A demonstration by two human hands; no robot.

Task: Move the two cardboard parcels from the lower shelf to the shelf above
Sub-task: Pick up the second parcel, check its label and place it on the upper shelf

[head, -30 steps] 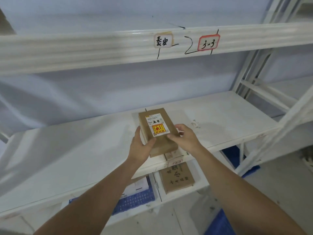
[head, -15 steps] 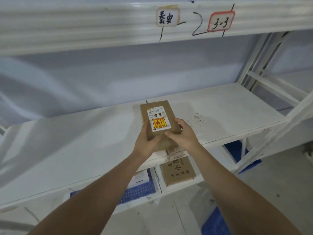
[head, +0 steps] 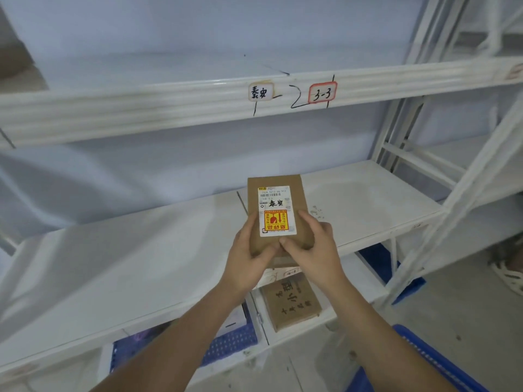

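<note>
A flat brown cardboard parcel (head: 276,182) with a white and yellow-red label is held over the middle white shelf (head: 113,264). My left hand (head: 249,261) grips its near left edge and my right hand (head: 314,250) its near right edge, thumbs on top. I cannot tell whether the parcel rests on the shelf or hovers just above it. A second brown parcel (head: 291,304) with black handwriting lies flat on the lowest shelf (head: 339,315), below my hands. The shelf above (head: 141,108) carries tags reading "3-3".
A blue perforated crate (head: 232,346) holding a white packet sits on the lowest shelf at left. More blue crates (head: 441,360) stand on the floor at right. White diagonal frame braces (head: 467,193) rise at right. A sandal (head: 509,275) lies at far right.
Both hands have pushed the labelled parcel a little farther back over the middle shelf. The camera dipped, then tilted back up, showing more of the upper shelf.
</note>
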